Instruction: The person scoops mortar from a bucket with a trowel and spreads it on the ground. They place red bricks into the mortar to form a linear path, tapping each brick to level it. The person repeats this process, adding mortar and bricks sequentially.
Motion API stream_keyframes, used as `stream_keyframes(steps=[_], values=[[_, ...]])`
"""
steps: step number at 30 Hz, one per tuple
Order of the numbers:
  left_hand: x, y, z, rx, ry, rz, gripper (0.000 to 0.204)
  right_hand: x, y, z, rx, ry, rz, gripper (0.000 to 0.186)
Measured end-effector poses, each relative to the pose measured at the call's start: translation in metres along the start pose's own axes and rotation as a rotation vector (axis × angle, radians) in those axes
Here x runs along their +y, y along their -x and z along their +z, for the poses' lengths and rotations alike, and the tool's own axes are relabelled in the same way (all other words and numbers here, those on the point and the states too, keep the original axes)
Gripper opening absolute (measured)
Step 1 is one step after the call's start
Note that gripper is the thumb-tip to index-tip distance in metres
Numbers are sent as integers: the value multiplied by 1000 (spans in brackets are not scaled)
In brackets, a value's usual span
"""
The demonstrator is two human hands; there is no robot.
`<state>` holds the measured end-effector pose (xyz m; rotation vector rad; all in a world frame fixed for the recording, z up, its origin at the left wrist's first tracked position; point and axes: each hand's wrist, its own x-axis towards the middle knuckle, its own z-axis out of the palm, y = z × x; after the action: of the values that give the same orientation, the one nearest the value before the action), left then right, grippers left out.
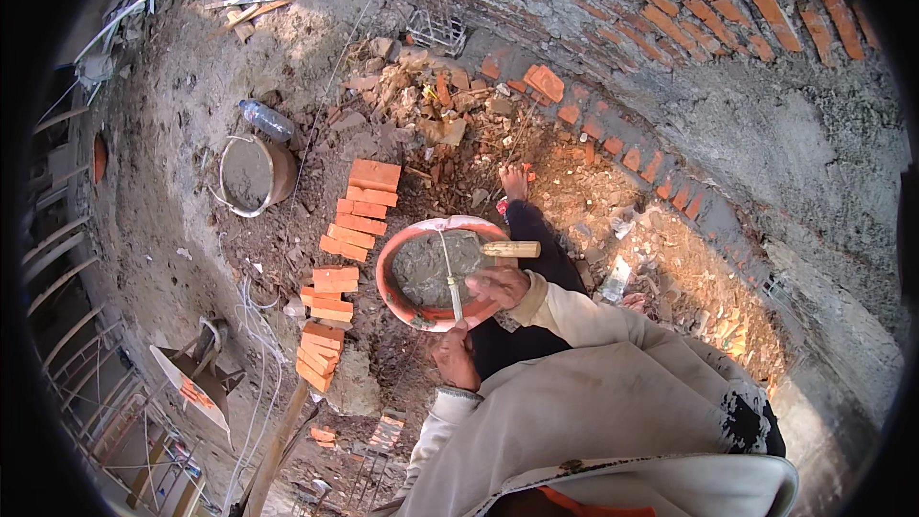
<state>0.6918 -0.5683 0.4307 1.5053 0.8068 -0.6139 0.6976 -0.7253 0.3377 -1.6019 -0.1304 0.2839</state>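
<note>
A round orange-red tub (388,292) of wet grey mortar (416,263) stands in front of me. Over its near rim, my left hand (457,360) is closed round the lower end of a thin pale stick (455,299) that looks wound with string. From the stick's top a white string (445,247) runs across the mortar to the far rim. My right hand (502,286) is over the tub's right side, fingers stretched toward the stick; I cannot make out whether they touch it. Just beyond lies a wooden handle (511,249), its other end at the mortar.
Stacked orange bricks (362,220) line the left of the tub. Farther left are a mortar bucket (251,174), a plastic bottle (268,121) and a shovel (196,383). Rubble (440,115) covers the ground ahead. A low brick course (613,146) follows the wall (747,115) on the right.
</note>
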Motion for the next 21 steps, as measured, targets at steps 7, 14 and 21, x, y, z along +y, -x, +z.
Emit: stream_keyframes(steps=[7, 14, 21], values=[[-39, -63, 106, -495, -462, 266, 21, 32, 24, -61, 567, -89, 487, 30], [-46, -112, 168, -762, -1035, 674, 39, 109, 24, -252, 1224, -496, 892, 25], [-108, -159, -18, -375, -1271, 0, 35, 277, 87, -363, 1300, 264, 1068, 27]])
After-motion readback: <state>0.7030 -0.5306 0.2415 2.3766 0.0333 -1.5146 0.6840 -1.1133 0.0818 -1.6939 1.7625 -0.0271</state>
